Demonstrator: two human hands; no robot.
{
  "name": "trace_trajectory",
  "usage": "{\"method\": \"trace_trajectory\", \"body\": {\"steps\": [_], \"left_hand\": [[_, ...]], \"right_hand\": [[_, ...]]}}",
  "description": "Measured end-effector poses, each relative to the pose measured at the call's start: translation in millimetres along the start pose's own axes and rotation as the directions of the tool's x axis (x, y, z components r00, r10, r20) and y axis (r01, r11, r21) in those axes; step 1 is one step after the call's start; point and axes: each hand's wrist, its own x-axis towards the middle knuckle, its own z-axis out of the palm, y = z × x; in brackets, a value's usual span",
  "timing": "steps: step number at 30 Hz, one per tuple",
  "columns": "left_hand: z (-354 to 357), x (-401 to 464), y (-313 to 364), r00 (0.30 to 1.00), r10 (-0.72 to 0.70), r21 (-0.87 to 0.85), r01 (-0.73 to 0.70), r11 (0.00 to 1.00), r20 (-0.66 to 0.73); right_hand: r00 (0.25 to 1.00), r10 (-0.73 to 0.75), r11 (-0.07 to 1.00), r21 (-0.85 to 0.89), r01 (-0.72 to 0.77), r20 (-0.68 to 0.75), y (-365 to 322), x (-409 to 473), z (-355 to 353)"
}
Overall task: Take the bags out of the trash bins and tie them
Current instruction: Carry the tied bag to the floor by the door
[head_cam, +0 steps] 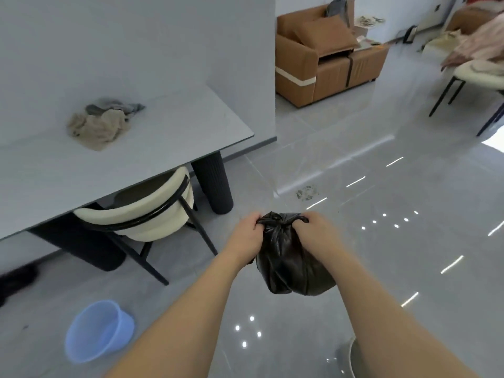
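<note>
a: where's the bag?
b: the black bag (289, 257) hangs in the air over the grey floor (381, 186), held out in front of the person, with a knot bunched at its top.
a: and the hands?
b: the left hand (246, 233) has its fingers curled tight around the twisted plastic on the left of the knot. the right hand (313, 230) pinches the other end on the right, fingers pressed together.
a: any bins?
b: a blue bin (99, 331) stands on the floor at lower left, no bag in it, near a cream chair (141, 211) tucked under the table (177, 137). another bin's rim (351, 358) peeks in at the bottom edge; i cannot tell what's inside.
</note>
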Motion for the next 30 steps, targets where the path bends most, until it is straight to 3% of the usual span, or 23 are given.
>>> {"method": "trace_trajectory", "body": {"steps": [5, 10, 14, 21, 27, 30], "left_hand": [[-55, -43, -19, 0.979, -0.096, -0.079, 0.083, 0.993, -0.182], [-128, -114, -53, 0.885, -0.235, -0.18, 0.175, 0.968, -0.403], [-190, -197, -86, 0.755, -0.317, -0.242, 0.213, 0.947, -0.574], [-270, -354, -152, 0.466, -0.395, -0.335, 0.208, 0.919, -0.792], [-329, -449, -202, 0.293, -0.436, -0.381, 0.228, 0.896, -0.851], [-362, -475, -228, 0.257, -0.471, -0.427, 0.212, 0.879, -0.844]], "right_hand": [[0.987, -0.105, 0.992, -0.057, 0.112, 0.126, -57, -9, 39], [0.907, -0.283, 0.95, -0.037, 0.309, 0.313, -130, -39, 103], [0.79, -0.414, 0.897, 0.054, 0.439, 0.453, -193, -97, 164], [0.505, -0.593, 0.731, 0.156, 0.665, 0.627, -292, -220, 279], [0.39, -0.65, 0.667, 0.245, 0.703, 0.652, -338, -316, 363], [0.36, -0.641, 0.664, 0.254, 0.703, 0.678, -357, -342, 398]]}}
